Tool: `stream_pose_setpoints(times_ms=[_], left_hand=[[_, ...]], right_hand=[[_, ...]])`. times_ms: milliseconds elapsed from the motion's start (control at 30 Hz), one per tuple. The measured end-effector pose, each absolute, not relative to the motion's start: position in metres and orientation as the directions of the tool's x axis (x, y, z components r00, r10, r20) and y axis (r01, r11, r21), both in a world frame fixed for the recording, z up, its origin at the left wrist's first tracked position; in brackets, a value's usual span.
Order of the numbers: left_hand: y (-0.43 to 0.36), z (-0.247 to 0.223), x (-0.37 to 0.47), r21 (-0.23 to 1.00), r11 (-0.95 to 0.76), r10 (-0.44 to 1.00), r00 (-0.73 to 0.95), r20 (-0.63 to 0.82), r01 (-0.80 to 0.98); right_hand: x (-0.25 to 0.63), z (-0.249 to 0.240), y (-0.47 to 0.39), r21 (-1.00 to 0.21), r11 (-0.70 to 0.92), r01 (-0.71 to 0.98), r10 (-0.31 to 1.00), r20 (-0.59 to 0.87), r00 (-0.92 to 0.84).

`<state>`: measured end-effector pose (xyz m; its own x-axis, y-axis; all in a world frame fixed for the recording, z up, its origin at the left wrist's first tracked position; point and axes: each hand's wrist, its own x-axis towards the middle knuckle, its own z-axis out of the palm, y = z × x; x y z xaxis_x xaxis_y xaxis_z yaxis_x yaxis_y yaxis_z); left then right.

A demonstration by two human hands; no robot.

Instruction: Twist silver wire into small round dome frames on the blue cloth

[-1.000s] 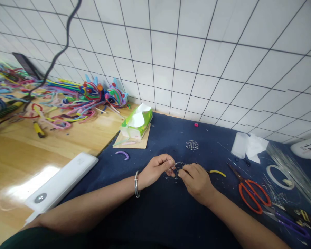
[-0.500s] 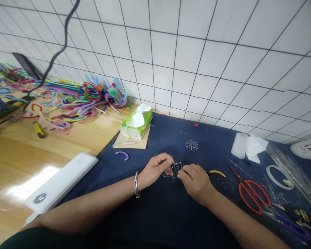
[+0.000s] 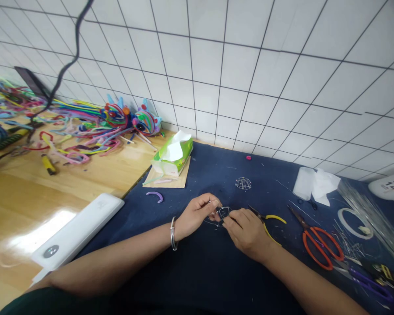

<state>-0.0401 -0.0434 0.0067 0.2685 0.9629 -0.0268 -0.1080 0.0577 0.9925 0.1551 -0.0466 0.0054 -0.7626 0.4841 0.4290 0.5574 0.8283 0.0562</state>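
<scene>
Between my two hands is a small wire frame (image 3: pixel 223 212) of thin bent silvery wire, held just above the dark blue mat (image 3: pixel 197 271). My left hand (image 3: pixel 198 213), with a silver bangle at the wrist, pinches the frame's left side between thumb and fingers. On the other side, my right hand (image 3: pixel 246 229) has its fingers closed on the right edge of the frame; its fingertips are partly hidden. Beyond them lies a dome-shaped wire mesh (image 3: pixel 243 183). Yellow-handled pliers (image 3: pixel 276 218) rest right beside my right hand.
Orange-handled scissors (image 3: pixel 321 247), purple-handled scissors (image 3: pixel 371 282), a white ring (image 3: pixel 343 223) and a bundle of wires (image 3: pixel 374 218) lie on the right. A tissue pack (image 3: pixel 174 153) stands at the back. To the left are a white power bank (image 3: pixel 79 232) and colourful pipe cleaners (image 3: pixel 85 131).
My right hand has shifted slightly left and turned a little, exposing more of the yellow-handled pliers. My left hand stays nearly still, and both keep hold of the wire frame.
</scene>
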Motion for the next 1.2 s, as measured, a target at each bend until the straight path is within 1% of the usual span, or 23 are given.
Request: stream_pose_setpoints(times_ms=[233,400,667,833,1200], left_hand=[[-0.0426,0.0086,-0.0416,0.991,0.067,0.956,0.292,-0.031,-0.115],[-0.0431,0.0089,-0.0409,0.993,0.058,0.960,0.279,-0.027,-0.105],[-0.0427,0.0135,-0.0403,0.993,-0.078,0.966,0.241,0.096,-0.083],[-0.0428,0.0112,-0.0403,0.989,-0.094,0.970,0.214,0.117,-0.114],[-0.0431,0.0096,-0.0400,0.981,-0.129,0.974,0.168,0.153,-0.147]], right_hand=[[0.1543,0.0045,-0.0476,0.057,0.837,0.545,0.473,0.427,-0.771],[0.1545,0.0051,-0.0485,0.065,0.847,0.527,0.452,0.433,-0.780],[0.1540,0.0064,-0.0488,0.067,0.854,0.516,0.435,0.455,-0.778],[0.1547,0.0051,-0.0490,0.057,0.859,0.509,0.435,0.443,-0.784],[0.1542,0.0042,-0.0504,0.076,0.858,0.507,0.426,0.447,-0.787]])
